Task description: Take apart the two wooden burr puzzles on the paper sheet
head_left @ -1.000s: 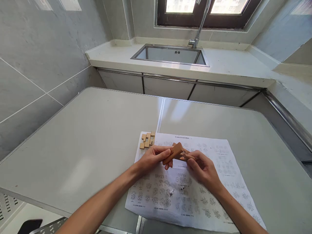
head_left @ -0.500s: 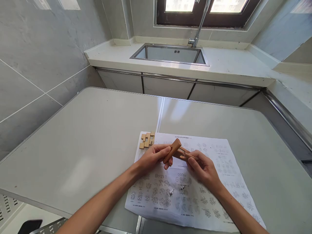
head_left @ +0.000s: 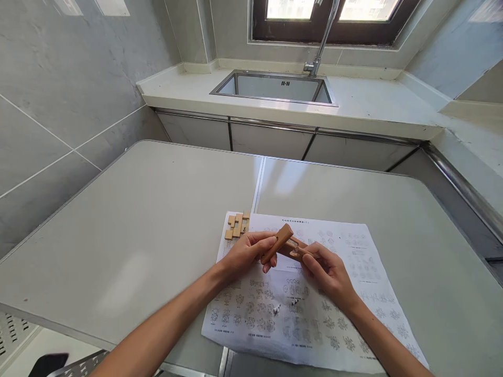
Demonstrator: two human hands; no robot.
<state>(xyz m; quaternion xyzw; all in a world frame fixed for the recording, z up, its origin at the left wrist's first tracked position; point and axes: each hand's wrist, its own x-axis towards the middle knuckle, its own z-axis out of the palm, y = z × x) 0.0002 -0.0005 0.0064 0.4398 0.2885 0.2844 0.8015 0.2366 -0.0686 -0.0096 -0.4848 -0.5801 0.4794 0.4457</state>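
Observation:
My left hand (head_left: 255,248) is closed on a reddish-brown wooden bar (head_left: 278,243), which slants up to the right. My right hand (head_left: 327,267) pinches the right end of a second wooden bar (head_left: 293,250) with a cut-out notch; this one lies crosswise behind the first. The two bars cross and seem to touch, though the fingers partly hide where they meet. Under both hands is a printed sheet (head_left: 302,335) covered in rows of small line drawings. Just beyond my left hand, several lighter wooden puzzle pieces (head_left: 237,225) sit together on the sheet's corner.
The sheet rests on a pale folding table (head_left: 157,209) with a seam down its middle. Past the table's far edge is a counter (head_left: 176,89) with a steel sink (head_left: 275,86) and a tap (head_left: 314,65). A dark object (head_left: 49,364) is low at the left.
The bar in my left hand has tilted very slightly, its lower end shifting a little left. My right hand stays almost still.

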